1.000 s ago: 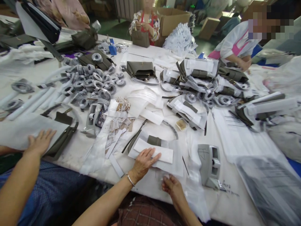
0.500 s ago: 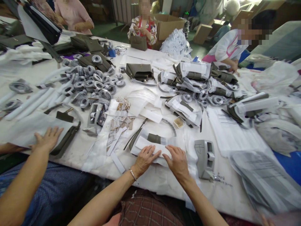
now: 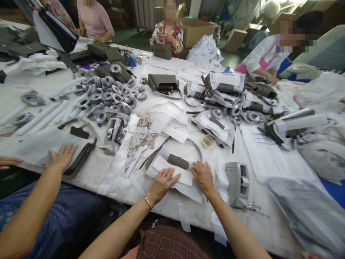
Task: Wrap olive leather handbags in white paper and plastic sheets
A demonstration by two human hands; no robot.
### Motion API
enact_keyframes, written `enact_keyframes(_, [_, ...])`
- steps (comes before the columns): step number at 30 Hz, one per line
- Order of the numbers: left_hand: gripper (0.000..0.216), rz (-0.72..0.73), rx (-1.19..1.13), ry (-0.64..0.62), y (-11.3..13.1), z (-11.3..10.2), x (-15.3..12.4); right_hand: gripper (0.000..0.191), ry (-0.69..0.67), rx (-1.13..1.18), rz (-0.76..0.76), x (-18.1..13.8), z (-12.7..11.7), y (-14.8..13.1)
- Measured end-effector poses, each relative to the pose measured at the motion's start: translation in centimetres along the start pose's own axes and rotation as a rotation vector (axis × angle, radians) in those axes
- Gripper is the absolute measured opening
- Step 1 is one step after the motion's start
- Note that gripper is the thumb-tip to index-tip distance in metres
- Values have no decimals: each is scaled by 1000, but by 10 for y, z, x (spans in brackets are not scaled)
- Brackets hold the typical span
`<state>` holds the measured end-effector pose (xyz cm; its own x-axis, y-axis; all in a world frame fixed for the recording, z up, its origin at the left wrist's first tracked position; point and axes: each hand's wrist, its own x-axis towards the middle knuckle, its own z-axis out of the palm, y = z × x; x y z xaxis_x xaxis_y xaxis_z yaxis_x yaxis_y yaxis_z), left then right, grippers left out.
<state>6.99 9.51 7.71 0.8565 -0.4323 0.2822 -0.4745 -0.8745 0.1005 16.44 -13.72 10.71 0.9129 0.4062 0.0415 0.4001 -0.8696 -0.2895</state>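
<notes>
A single camera sits on the person's head and faces forward and down along a long table [image 3: 253, 226]. It is nearest the table's front edge, where the left hand [image 3: 161, 181] and right hand [image 3: 203, 176] lie close below the lens. A neighbour's hand [image 3: 61, 158] enters from the left. The far end, with a cardboard box [image 3: 198, 30], appears small at the top. The wide lens bends the edges.

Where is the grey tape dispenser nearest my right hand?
Head view, lower right of centre: the grey tape dispenser sits just right of the right hand, not touching it.
</notes>
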Motion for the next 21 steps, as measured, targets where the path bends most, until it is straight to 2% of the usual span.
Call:
enact_keyframes(3, [46, 12, 19, -9, 2, 1, 2, 16, 141, 144, -52, -6, -3, 2])
enact_keyframes(5, [45, 15, 28, -9, 3, 2, 3, 14, 179, 235, -100, -14, -5, 3])
enact_keyframes(7, [44, 10, 32, -6, 4, 3, 4, 13, 147, 296, -170, -24, -5, 1])
enact_keyframes(10, [44, 1, 32, -14, 4, 1, 4, 23, 75, 319, -246, -43, -1, -9])
enact_keyframes(15, [41, 21, 70, -88, 10, -6, 7, 29, 113, 255, -202, -62, 13, -30])
enact_keyframes(21, [33, 197, -7, -117, 29, 2, 24, 19, 143, 213, -212, -66, 22, -36])
